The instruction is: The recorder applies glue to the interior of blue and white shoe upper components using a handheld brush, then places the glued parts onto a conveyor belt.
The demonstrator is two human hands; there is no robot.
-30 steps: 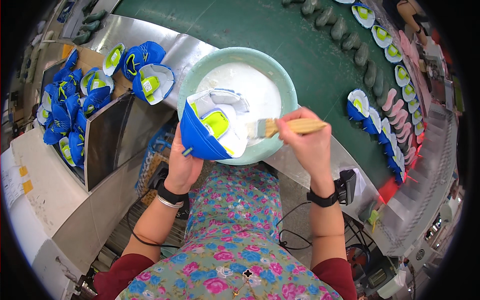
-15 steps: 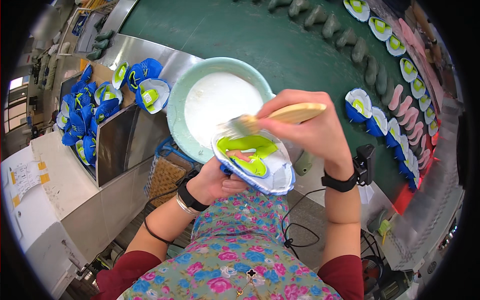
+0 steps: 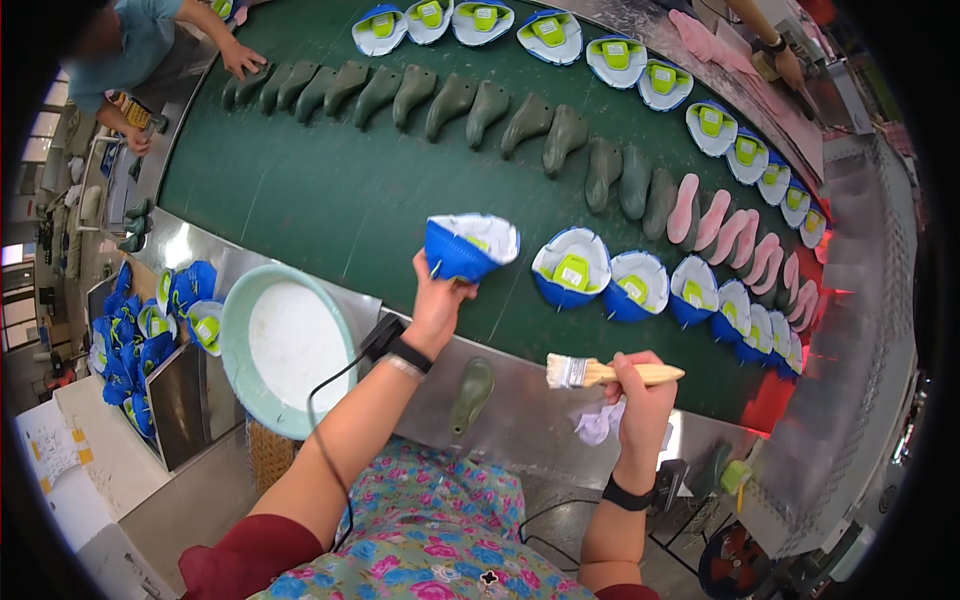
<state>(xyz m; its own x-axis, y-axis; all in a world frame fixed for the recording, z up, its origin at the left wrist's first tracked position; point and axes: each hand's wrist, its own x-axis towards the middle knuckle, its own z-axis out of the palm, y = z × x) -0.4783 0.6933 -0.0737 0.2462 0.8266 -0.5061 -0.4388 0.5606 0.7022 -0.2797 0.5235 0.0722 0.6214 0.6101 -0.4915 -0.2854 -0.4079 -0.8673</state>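
I have left hand clamped on blue shoe upper, right hand on paintbrush. Apparent step: placing. Next move requires gentle lowering.

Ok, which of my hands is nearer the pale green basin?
Left. Your left hand, holding a blue shoe upper, is to the right of the basin, apart from it; your right hand, holding the brush, is farther right, past the left hand.

Basin left of the brush
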